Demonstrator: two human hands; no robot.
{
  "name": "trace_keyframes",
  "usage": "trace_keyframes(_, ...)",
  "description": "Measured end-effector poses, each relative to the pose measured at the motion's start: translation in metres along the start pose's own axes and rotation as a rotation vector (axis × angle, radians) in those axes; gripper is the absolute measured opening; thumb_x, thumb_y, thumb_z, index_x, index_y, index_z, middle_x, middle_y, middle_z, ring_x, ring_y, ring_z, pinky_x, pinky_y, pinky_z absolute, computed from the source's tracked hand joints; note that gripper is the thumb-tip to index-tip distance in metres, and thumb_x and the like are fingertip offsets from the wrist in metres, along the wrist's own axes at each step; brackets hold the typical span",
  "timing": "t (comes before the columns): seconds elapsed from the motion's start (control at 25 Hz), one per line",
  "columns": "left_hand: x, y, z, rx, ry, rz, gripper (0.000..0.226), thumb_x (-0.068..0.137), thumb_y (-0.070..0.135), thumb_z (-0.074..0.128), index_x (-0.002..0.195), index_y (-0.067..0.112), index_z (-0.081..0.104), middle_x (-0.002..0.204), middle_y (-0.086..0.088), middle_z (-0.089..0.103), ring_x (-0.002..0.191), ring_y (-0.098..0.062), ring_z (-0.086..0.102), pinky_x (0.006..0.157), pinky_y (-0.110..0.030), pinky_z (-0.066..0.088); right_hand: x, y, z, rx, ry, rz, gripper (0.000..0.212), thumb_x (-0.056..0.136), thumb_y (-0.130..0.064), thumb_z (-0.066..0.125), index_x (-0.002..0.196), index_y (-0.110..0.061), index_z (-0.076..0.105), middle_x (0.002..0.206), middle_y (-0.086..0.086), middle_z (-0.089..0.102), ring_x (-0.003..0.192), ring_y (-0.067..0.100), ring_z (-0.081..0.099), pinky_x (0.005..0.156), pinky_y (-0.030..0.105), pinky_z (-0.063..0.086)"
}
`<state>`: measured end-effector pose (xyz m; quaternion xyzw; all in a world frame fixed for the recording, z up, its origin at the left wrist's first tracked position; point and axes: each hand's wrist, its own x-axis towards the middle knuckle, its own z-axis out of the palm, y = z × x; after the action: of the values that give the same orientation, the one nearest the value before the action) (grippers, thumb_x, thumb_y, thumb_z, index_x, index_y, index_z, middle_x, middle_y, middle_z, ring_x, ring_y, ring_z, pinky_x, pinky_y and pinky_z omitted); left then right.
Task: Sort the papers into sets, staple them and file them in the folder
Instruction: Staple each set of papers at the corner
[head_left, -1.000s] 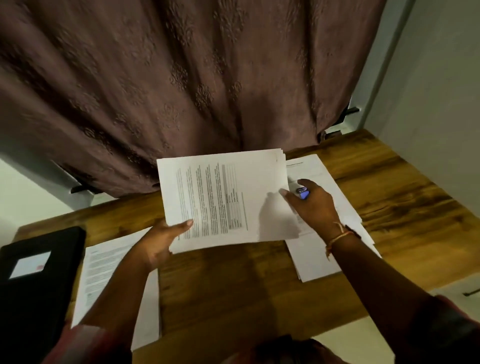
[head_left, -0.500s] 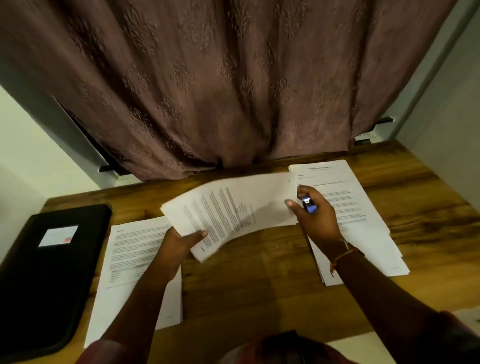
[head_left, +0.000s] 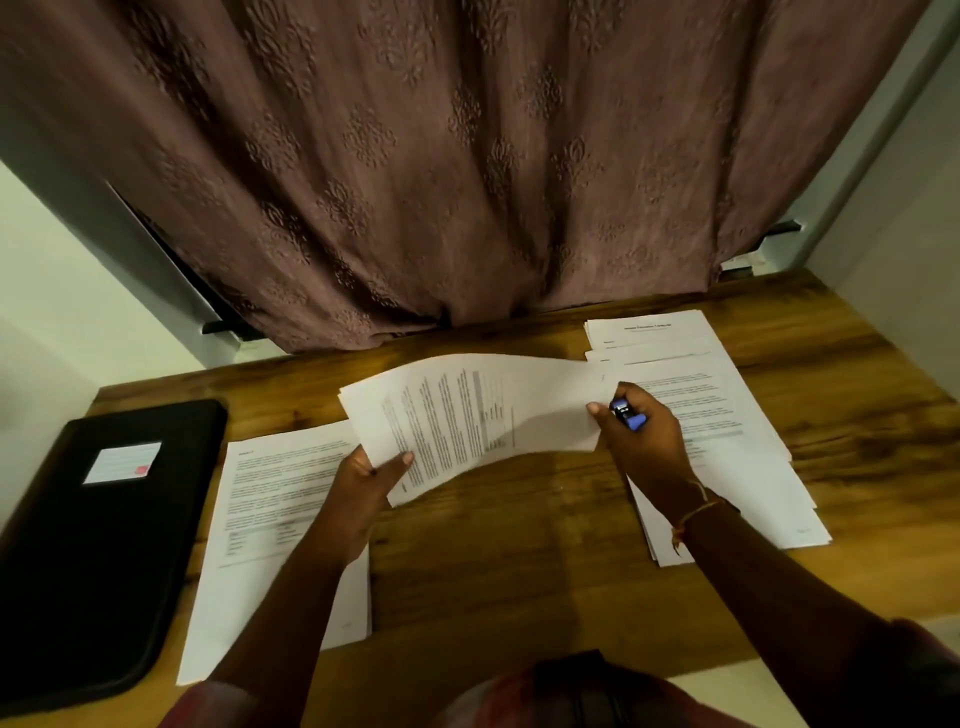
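Holds a sheaf of papers (head_left: 467, 415) just above the middle of the wooden table (head_left: 519, 561), the sheets bowed upward between 2 hands and turned sideways, lines of print running away from the viewer. Pinches the near left corner with the left hand (head_left: 363, 483), thumb laid on top of the printed page, fingers hidden beneath. Grips the right edge with the right hand (head_left: 644, 447), thumb pressed on the top sheet. Clasps in that same hand a small blue-and-black thing, probably a stapler (head_left: 628, 414), though too small and blurred to tell for sure. Wears a thin thread band (head_left: 696, 512) at the right wrist.

Lying flat on the table to the left, partly under the left forearm: 1 stack of printed pages (head_left: 270, 499), its near end hanging over the table's front edge. Lying flat to the right, under and beyond the right hand: a looser pile of sheets (head_left: 737, 415), fanned so that several edges show. At the far left, closed and apart from the sheaf: a black folder (head_left: 88, 561) with a pale label (head_left: 123, 462). Behind the table: a brown patterned curtain (head_left: 467, 182).
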<state>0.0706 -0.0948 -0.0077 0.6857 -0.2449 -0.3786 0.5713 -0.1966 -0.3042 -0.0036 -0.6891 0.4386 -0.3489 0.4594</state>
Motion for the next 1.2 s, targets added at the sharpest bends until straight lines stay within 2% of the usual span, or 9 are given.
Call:
trace_keyframes(0.12, 0.0, -0.015, 0.0, 0.117, 0.003, -0.037, 0.036, 0.096, 0.018, 0.067, 0.129, 0.032, 0.062, 0.122, 0.006, 0.072, 0.117, -0.018, 0.067, 0.096, -0.05, 0.056, 0.0, 0.02, 0.004, -0.119, -0.04, 0.014, 0.023, 0.094, -0.023, 0.068, 0.115, -0.014, 0.068, 0.107, -0.001, 0.068, 0.095, 0.014, 0.065, 0.078, 0.018, 0.055)
trace_keyframes(0.28, 0.005, -0.021, -0.007, 0.115, 0.002, -0.04, 0.041, 0.095, 0.017, 0.067, 0.134, 0.028, 0.06, 0.123, 0.008, 0.071, 0.117, -0.015, 0.066, 0.096, -0.044, 0.056, 0.005, 0.021, 0.003, -0.068, -0.04, 0.042, 0.025, 0.095, -0.021, 0.065, 0.119, -0.014, 0.065, 0.107, 0.0, 0.067, 0.087, 0.017, 0.065, 0.061, 0.017, 0.056)
trace_keyframes(0.44, 0.005, -0.028, -0.004, 0.25, -0.009, -0.085, 0.044, 0.096, 0.021, 0.067, 0.137, 0.031, 0.056, 0.13, 0.008, 0.066, 0.124, -0.018, 0.06, 0.102, -0.047, 0.052, 0.006, 0.036, 0.009, -0.22, -0.126, 0.045, 0.025, 0.094, -0.023, 0.066, 0.117, -0.014, 0.067, 0.112, 0.0, 0.067, 0.101, 0.02, 0.064, 0.088, 0.032, 0.056)
trace_keyframes(0.68, 0.009, 0.003, -0.011, -0.14, -0.106, -0.174, 0.042, 0.098, 0.005, 0.058, 0.137, 0.021, 0.057, 0.128, -0.004, 0.069, 0.121, -0.026, 0.065, 0.094, -0.052, 0.057, 0.025, 0.001, 0.002, 0.008, -0.147, 0.135, 0.024, 0.096, -0.017, 0.063, 0.121, -0.017, 0.065, 0.116, 0.003, 0.066, 0.091, 0.012, 0.064, 0.06, 0.018, 0.054)
trace_keyframes(0.8, 0.004, 0.022, -0.012, -0.218, -0.12, -0.174, 0.043, 0.099, 0.003, 0.056, 0.139, 0.019, 0.055, 0.129, -0.005, 0.069, 0.12, -0.026, 0.065, 0.086, -0.04, 0.06, 0.033, -0.018, -0.012, 0.044, -0.175, 0.136, 0.029, 0.096, -0.025, 0.065, 0.125, -0.021, 0.065, 0.108, 0.002, 0.068, 0.078, 0.012, 0.061, 0.057, 0.018, 0.049)
trace_keyframes(0.92, -0.005, 0.031, -0.003, -0.319, -0.078, -0.175, 0.041, 0.098, 0.003, 0.057, 0.135, 0.02, 0.058, 0.127, -0.005, 0.07, 0.119, -0.026, 0.066, 0.085, -0.037, 0.061, 0.019, -0.024, -0.017, 0.224, -0.016, 0.179, 0.026, 0.097, -0.035, 0.062, 0.119, -0.022, 0.066, 0.086, 0.002, 0.065, 0.066, 0.013, 0.056, 0.051, 0.02, 0.049)
trace_keyframes(1.0, -0.011, 0.028, 0.01, -0.392, -0.023, -0.181, 0.04, 0.097, 0.002, 0.058, 0.132, 0.021, 0.059, 0.125, -0.004, 0.071, 0.117, -0.025, 0.067, 0.086, -0.039, 0.061, -0.003, -0.016, -0.007, 0.349, 0.079, 0.306, 0.032, 0.096, -0.043, 0.06, 0.105, -0.013, 0.067, 0.081, 0.014, 0.063, 0.061, 0.02, 0.054, 0.051, 0.029, 0.049)
trace_keyframes(1.08, -0.017, 0.022, 0.029, -0.489, 0.014, -0.177, 0.039, 0.097, 0.0, 0.058, 0.13, 0.021, 0.059, 0.124, -0.005, 0.071, 0.115, -0.024, 0.068, 0.085, -0.04, 0.061, -0.032, -0.008, 0.012, 0.381, -0.054, 0.376, 0.042, 0.094, -0.05, 0.058, 0.096, -0.009, 0.069, 0.08, 0.023, 0.061, 0.06, 0.03, 0.054, 0.055, 0.036, 0.051)
trace_keyframes(1.2, -0.028, 0.015, 0.059, -0.605, 0.062, -0.168, 0.039, 0.096, -0.001, 0.059, 0.129, 0.02, 0.058, 0.125, -0.007, 0.07, 0.115, -0.024, 0.068, 0.084, -0.039, 0.06, -0.063, -0.023, 0.04, 0.39, -0.327, 0.396, 0.044, 0.092, -0.052, 0.062, 0.091, -0.009, 0.07, 0.072, 0.02, 0.055, 0.062, 0.031, 0.054, 0.064, 0.043, 0.05)
